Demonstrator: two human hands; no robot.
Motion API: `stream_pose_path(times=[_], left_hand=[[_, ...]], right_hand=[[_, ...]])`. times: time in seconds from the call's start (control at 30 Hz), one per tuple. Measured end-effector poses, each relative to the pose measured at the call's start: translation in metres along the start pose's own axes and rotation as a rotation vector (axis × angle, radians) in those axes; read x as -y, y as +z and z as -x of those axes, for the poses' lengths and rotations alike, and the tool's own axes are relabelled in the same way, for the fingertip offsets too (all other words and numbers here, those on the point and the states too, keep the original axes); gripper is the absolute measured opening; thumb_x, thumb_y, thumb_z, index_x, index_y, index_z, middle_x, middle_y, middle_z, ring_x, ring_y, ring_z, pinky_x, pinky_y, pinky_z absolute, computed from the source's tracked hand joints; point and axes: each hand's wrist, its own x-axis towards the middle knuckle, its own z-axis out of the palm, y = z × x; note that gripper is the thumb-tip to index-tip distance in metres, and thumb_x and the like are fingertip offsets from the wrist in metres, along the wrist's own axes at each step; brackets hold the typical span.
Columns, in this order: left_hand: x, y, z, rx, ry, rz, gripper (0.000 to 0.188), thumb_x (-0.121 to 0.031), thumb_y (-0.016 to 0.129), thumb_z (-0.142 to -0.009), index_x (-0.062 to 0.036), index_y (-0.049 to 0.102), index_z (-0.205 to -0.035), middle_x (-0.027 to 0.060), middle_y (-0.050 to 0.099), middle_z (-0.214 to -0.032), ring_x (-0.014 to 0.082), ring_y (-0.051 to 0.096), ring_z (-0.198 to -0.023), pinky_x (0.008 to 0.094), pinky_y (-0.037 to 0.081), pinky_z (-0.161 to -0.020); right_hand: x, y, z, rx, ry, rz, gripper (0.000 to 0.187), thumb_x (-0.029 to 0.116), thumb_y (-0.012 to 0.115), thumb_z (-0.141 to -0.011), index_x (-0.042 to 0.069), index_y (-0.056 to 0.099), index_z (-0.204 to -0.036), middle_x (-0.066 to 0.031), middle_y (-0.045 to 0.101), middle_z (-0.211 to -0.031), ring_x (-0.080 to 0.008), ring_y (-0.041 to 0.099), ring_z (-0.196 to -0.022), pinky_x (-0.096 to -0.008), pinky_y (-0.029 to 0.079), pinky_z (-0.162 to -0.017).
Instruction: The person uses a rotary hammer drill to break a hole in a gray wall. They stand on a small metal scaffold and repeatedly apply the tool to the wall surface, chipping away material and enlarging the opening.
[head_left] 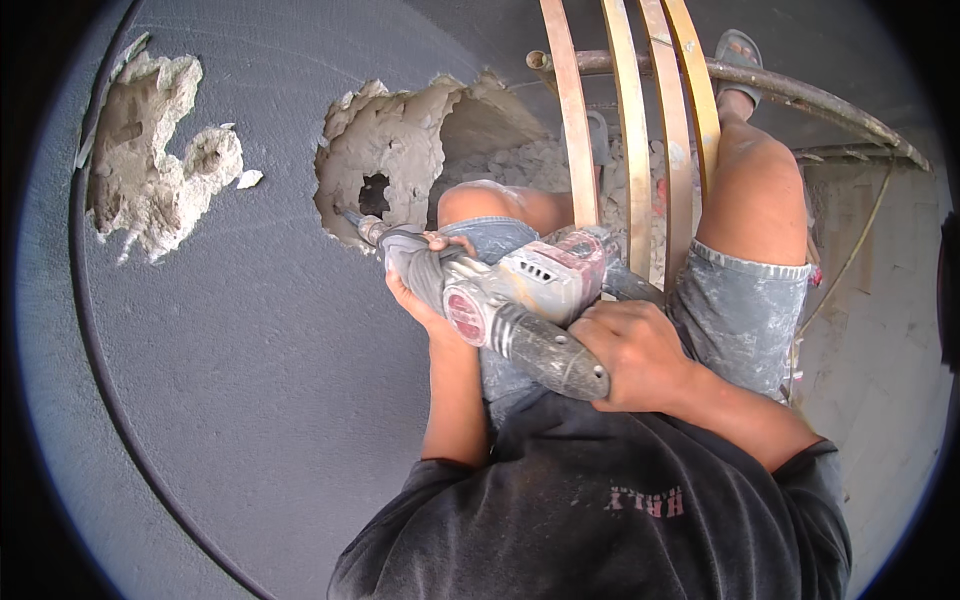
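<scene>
Across my lap lies a dusty grey and red demolition hammer, its bit pointing to the upper left. My left hand is wrapped round the cloth-covered front of the tool. At the rear, my right hand is closed on the handle; its fingertips are partly hidden behind the grip. The bit's tip meets the lower edge of a ragged hole in the dark grey wall. Inside that hole is pale broken masonry with a small dark opening close to the tip.
Another chipped patch shows at the far left, beside a black cable. Several wooden slats run past my legs. A metal pole crosses beyond them. Rubble lies past my knee.
</scene>
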Motion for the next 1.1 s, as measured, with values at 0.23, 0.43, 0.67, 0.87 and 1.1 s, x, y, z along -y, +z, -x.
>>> stream_pose_path(times=[0.23, 0.43, 0.67, 0.87, 1.1], left_hand=[[-0.014, -0.006, -0.002, 0.196, -0.048, -0.288, 0.052, -0.057, 0.056, -0.097, -0.0076, 0.060, -0.112, 0.0073, 0.062, -0.098, 0.0261, 0.059, -0.095, 0.0397, 0.053, -0.093], [0.008, 0.004, 0.026, 0.045, -0.165, -0.084, 0.052, -0.053, 0.061, -0.089, -0.0064, 0.062, -0.113, 0.0079, 0.064, -0.099, 0.0238, 0.063, -0.097, 0.0461, 0.048, -0.100], [0.021, 0.004, 0.036, 0.088, -0.129, -0.156, 0.050, -0.051, 0.063, -0.090, -0.0083, 0.063, -0.116, 0.0092, 0.066, -0.103, 0.0251, 0.063, -0.099, 0.0471, 0.048, -0.101], [0.021, 0.001, 0.024, 0.072, -0.112, -0.111, 0.053, -0.056, 0.057, -0.092, -0.0090, 0.063, -0.115, 0.0095, 0.067, -0.102, 0.0276, 0.062, -0.101, 0.0488, 0.051, -0.097], [0.027, 0.002, 0.013, -0.015, -0.077, -0.053, 0.049, -0.057, 0.057, -0.093, -0.0118, 0.063, -0.112, 0.0070, 0.066, -0.102, 0.0213, 0.063, -0.101, 0.0442, 0.049, -0.102]], right_hand=[[0.009, -0.001, 0.003, 0.000, 0.027, -0.011, 0.049, 0.012, 0.081, -0.057, -0.001, 0.069, -0.103, -0.0173, 0.072, -0.098, -0.0372, 0.072, -0.094, -0.0458, 0.058, -0.084], [0.010, -0.027, 0.043, 0.018, 0.068, 0.059, 0.055, 0.016, 0.081, -0.051, -0.001, 0.072, -0.103, -0.0160, 0.074, -0.103, -0.0380, 0.072, -0.098, -0.0475, 0.056, -0.091], [-0.003, -0.043, 0.042, 0.014, 0.049, -0.025, 0.049, 0.016, 0.079, -0.053, -0.002, 0.071, -0.098, -0.0170, 0.074, -0.097, -0.0398, 0.072, -0.090, -0.0482, 0.058, -0.084], [-0.013, -0.060, 0.007, -0.027, -0.059, -0.014, 0.045, 0.016, 0.079, -0.049, -0.002, 0.070, -0.090, -0.0178, 0.070, -0.085, -0.0392, 0.070, -0.075, -0.0450, 0.058, -0.069], [-0.024, -0.053, -0.010, -0.067, -0.110, -0.043, 0.043, 0.018, 0.079, -0.050, 0.000, 0.068, -0.087, -0.0158, 0.066, -0.078, -0.0381, 0.068, -0.070, -0.0454, 0.056, -0.066]])
